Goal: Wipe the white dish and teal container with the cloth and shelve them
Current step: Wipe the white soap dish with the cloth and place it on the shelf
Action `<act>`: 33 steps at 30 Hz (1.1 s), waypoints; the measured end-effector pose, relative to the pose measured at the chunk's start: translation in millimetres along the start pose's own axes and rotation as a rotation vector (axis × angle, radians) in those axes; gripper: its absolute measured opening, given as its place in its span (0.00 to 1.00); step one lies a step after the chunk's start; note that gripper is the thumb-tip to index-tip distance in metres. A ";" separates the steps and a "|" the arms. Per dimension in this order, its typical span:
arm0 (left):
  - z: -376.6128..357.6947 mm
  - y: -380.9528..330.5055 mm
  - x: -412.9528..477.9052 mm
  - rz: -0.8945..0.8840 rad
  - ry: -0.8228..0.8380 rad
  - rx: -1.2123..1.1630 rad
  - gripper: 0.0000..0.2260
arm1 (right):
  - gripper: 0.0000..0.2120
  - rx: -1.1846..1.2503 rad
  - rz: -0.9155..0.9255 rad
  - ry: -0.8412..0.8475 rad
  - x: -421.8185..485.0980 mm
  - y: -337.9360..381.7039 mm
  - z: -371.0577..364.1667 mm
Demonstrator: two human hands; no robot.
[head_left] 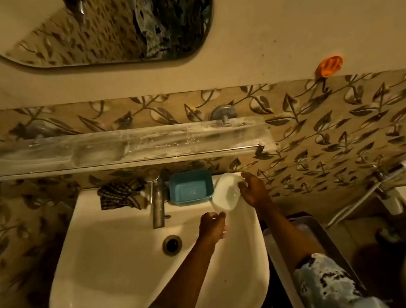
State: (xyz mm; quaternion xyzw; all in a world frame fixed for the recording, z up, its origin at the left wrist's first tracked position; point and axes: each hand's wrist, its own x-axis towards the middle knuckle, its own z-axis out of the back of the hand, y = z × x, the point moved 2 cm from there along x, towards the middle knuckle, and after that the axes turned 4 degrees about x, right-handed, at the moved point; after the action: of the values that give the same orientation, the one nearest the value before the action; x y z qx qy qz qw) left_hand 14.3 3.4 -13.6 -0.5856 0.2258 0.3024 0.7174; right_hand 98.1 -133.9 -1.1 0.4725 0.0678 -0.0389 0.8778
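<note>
The white dish [225, 192] is tilted at the back right corner of the white sink [113, 248]. My right hand [253, 189] grips its right edge. My left hand [213, 226] hovers just below the dish's near corner, fingers curled; whether it touches the dish is unclear. The teal container [191, 187] stands upright on the sink's back ledge, just left of the dish. A dark checked cloth [121, 193] lies crumpled on the ledge left of the tap [158, 203]. The glass shelf [126, 146] hangs on the wall above the sink.
A mirror [120, 28] hangs above the shelf. An orange hook [330, 66] sticks to the wall at the right. A metal bin [303, 254] stands right of the sink, under my right forearm. A hose and toilet parts [387, 191] are at the far right.
</note>
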 end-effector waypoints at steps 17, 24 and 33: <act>-24.9 -4.1 15.6 0.096 -0.115 -0.354 0.20 | 0.21 -0.074 -0.089 0.084 8.1 -9.3 -0.3; -5.7 12.0 2.9 0.098 -0.082 -0.321 0.25 | 0.20 -0.103 -0.096 0.174 -17.9 -6.0 3.4; 38.0 27.6 -22.2 -0.003 -0.093 -0.061 0.20 | 0.09 0.268 -0.204 0.221 -60.0 -23.2 -11.5</act>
State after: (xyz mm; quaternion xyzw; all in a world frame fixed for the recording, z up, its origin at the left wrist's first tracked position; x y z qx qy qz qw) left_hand -21.9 40.4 -9.8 -0.5928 0.1823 0.3351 0.7093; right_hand 34.9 -136.8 -17.1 0.5773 0.2054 -0.0842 0.7857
